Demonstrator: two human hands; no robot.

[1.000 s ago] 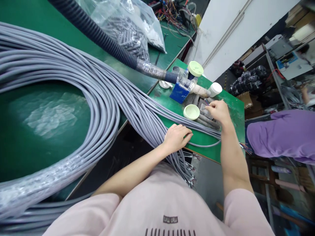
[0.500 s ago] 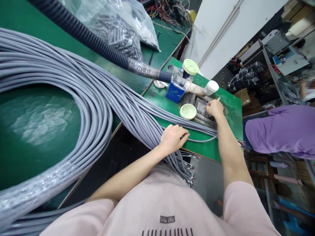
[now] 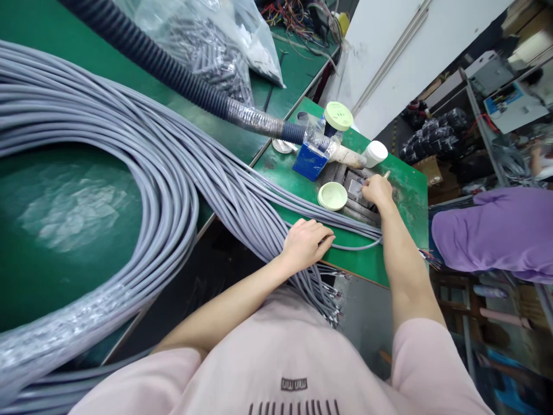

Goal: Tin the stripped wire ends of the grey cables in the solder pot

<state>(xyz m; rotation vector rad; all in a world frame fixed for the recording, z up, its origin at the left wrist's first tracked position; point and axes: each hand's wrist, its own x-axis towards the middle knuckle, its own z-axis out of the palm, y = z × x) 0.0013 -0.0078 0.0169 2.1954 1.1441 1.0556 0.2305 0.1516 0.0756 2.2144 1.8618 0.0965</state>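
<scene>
Grey cables run in a thick bundle from a big coil on the left to the small green table. My left hand rests on the bundle near the table's front edge, fingers bent together; what they hold, if anything, is hidden. Over a small metal block on the table, my right hand is closed in a pinch, on something too small to make out. A pale green dish sits left of the block. The end of a hose points at the block from behind.
A blue box, a jar with a pale green lid and a white cup stand behind the dish. Plastic bags lie at the back left. A person in purple is at the right. Stripped cable ends hang below the table edge.
The view has shifted slightly, so the table items appear a little further right. My right hand remains at the metal block and my left hand on the bundle.
</scene>
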